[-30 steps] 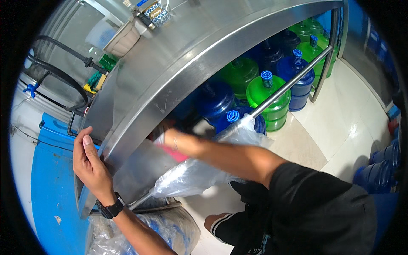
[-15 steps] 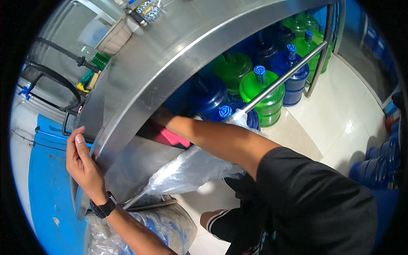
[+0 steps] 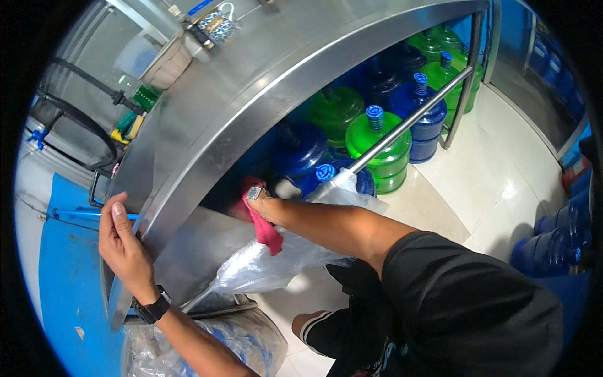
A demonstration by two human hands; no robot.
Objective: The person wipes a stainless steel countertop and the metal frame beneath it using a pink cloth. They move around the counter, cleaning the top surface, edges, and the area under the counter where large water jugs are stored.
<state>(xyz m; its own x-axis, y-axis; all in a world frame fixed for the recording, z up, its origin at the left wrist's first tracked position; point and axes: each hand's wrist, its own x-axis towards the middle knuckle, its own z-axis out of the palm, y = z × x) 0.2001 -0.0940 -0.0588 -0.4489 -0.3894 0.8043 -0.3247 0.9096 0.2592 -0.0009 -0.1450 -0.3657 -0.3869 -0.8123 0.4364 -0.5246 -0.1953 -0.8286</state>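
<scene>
My left hand, a black watch on its wrist, rests at the left edge of the stainless steel counter. Its fingers are stretched out and hold nothing. Under the counter's front edge, my right hand is closed on a pink-red cloth, one end of which hangs down. Shadow and cloth hide most of the right fingers. A small silvery thing shows on that hand. Just below is clear plastic film draped over a metal rail.
Several green and blue water jugs, including a green jug, stand beneath the counter. On top are a beige planter-like container and a patterned mug. A sack of plastic sits below my left forearm. More blue jugs stand at right.
My right hand has come out of the deeper shadow under the counter, bringing the cloth into fuller view. The left hand stays at the counter edge.
</scene>
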